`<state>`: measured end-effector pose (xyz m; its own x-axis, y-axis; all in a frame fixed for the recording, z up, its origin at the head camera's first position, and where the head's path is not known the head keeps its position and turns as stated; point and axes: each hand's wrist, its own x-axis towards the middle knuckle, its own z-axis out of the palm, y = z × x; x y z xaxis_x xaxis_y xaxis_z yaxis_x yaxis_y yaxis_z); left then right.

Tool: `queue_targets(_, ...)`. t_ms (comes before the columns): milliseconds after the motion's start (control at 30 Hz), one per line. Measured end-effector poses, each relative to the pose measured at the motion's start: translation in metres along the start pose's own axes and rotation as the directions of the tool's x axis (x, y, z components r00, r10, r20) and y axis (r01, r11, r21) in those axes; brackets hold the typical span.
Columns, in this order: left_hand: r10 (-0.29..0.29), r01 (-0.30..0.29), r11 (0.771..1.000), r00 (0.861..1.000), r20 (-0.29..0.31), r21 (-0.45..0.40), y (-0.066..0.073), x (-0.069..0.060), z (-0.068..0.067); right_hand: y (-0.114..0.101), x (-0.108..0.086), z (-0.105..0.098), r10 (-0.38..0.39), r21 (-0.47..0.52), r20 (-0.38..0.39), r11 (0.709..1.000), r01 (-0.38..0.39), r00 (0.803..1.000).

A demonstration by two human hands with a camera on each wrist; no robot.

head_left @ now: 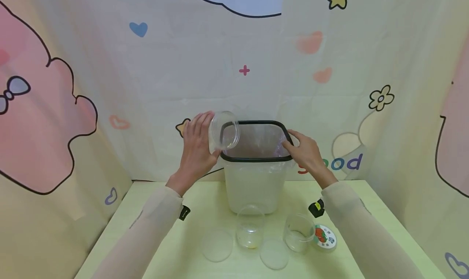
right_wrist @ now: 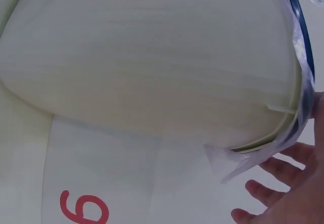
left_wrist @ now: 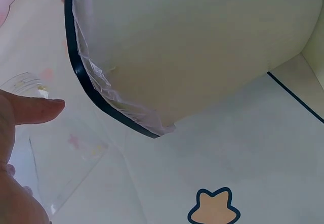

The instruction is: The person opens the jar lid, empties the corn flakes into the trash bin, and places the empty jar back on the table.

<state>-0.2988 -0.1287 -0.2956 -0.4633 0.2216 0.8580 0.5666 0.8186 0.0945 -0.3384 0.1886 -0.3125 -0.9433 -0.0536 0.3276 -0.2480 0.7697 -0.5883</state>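
My left hand grips a clear plastic jar. The jar lies tilted on its side, its mouth at the left part of a bin's black rim. In the left wrist view the thumb shows beside the clear jar. The white waste bin has a thin plastic liner folded over its edge. At the bin's right side my right hand holds the rim, thumb toward the inside and fingers outside. Most of the bin's inside is hidden.
In front of the bin stand two clear jars, one upright and one slightly tilted. Two clear round lids lie near them. A round lid with a strawberry label is at the right. A printed curtain hangs behind.
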Motion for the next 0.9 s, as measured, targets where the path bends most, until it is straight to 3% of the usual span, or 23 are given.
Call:
queue_targets(333,-0.043,0.042,0.995,0.999,-0.01,-0.086,0.001,-0.015,-0.004,-0.01,-0.014,-0.004,-0.132,-0.03,-0.029,0.991,0.131,0.991)
queue_targets(900,-0.1,0.093,0.973,0.995,-0.021,-0.21,0.011,-0.044,-0.017,-0.025,-0.06,-0.009,-0.325,-0.082,-0.067,0.944,0.319,0.943)
